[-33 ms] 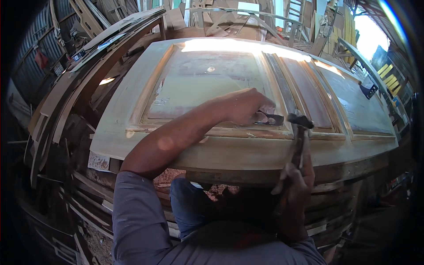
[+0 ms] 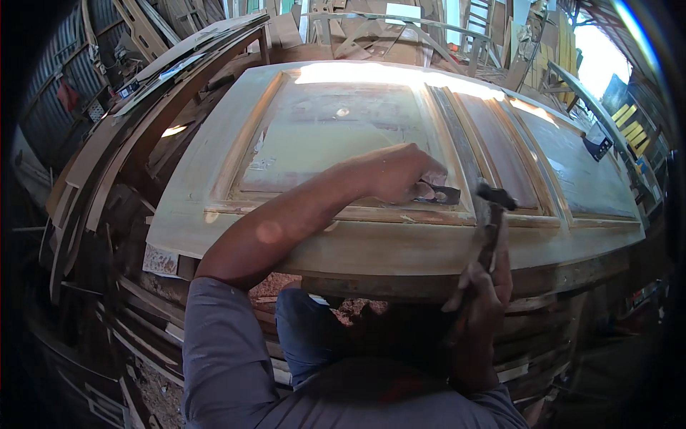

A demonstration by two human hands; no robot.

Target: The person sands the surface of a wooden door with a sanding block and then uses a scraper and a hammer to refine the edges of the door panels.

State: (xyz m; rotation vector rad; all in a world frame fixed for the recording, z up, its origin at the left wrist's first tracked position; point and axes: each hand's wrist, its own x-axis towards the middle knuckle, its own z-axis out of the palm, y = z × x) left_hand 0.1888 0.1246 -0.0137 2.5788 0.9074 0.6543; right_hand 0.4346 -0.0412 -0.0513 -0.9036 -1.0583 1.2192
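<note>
A wooden panelled door [image 2: 182, 186] lies flat in front of me, with raised mouldings [image 2: 246, 132] around its panels. My left hand [image 2: 404, 171] reaches across it, fingers closed around a small dark metal-looking tool [image 2: 448, 194] held at the lower right corner of the large panel. The exact kind of that tool is partly hidden by my fingers. At the near edge, my right hand [image 2: 486, 289] grips a hammer [image 2: 494, 194] by its handle. The hammer's dark head is raised just right of the small tool and apart from it.
To the left, long boards [image 2: 128, 154] rest on a rack beside the door. A small dark box-like item [image 2: 597, 145] stands at the door's far right. Frames and wood offcuts [image 2: 386, 36] are stacked behind. Bright sunlight strikes the door's far edge.
The hammer and my right hand have shifted slightly to the right, away from the small tool. My left hand has barely moved.
</note>
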